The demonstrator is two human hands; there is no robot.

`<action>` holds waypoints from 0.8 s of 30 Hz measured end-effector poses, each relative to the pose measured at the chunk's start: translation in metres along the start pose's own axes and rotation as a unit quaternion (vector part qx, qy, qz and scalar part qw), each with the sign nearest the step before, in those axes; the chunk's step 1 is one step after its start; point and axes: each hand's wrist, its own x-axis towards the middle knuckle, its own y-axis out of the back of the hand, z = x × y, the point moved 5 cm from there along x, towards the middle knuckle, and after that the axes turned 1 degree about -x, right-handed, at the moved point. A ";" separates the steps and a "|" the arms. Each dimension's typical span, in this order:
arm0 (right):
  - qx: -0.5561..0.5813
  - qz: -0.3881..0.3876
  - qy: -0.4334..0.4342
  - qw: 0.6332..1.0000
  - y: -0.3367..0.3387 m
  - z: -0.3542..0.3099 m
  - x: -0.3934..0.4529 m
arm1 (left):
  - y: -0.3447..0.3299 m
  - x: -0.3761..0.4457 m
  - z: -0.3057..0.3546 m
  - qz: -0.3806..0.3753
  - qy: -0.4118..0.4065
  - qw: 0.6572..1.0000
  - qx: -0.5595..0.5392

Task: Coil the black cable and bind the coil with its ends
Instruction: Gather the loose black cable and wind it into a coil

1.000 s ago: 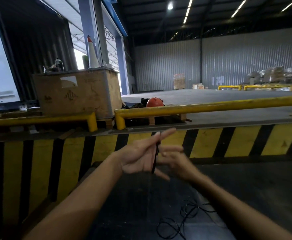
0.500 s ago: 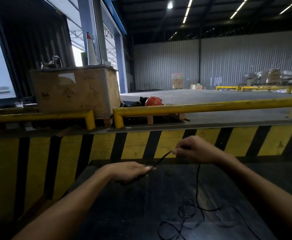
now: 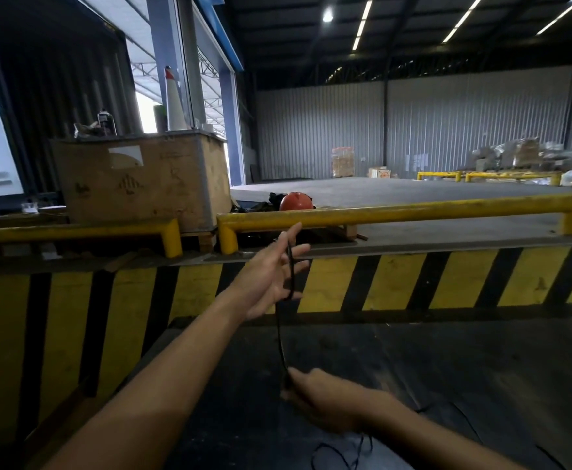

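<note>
Head view, only one available. Left hand (image 3: 271, 276) is raised in front of the striped yellow-black barrier (image 3: 396, 283), fingers (image 3: 294, 252) spread wide and nearly straight. Black cable (image 3: 290, 273) runs in turns across the palm, looping from near the forefinger down around the base of the little finger. So the hand acts as a former, not a clamp; nothing is pinched.

From the palm a single strand drops straight down to the right hand (image 3: 318, 398), low over the dark desk (image 3: 464, 368). Right hand looks closed around the strand, but it's motion-blurred, so I can't read the exact grip. Slack cable lies in loose curls on the desk at the bottom edge, near the right forearm.

Judgement: mid-coiling, only a few turns on, most of the length still loose. Binding not started.

To do this step well:
- keep the left-hand fingers spread so turn size stays constant
- keep light tension on the feed strand; slack will let turns slide off the little finger
- let the strand slip through the right hand rather than dragging the pile, or the curls will likely knot
- leave a tail for the wrap
</note>
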 end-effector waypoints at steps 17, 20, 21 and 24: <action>0.068 0.371 -0.047 0.925 0.148 0.050 -0.027 | -0.013 -0.037 -0.024 -0.206 0.183 0.955 -0.109; 0.104 0.262 -0.067 0.957 0.102 0.036 -0.017 | -0.019 -0.020 0.004 -0.142 0.065 0.961 -0.229; 0.095 0.207 -0.065 0.971 0.084 0.026 -0.014 | -0.018 -0.014 0.013 -0.100 0.025 0.967 -0.231; 0.043 0.033 -0.040 0.998 0.034 -0.004 -0.009 | -0.012 -0.001 0.029 0.001 -0.049 0.983 -0.175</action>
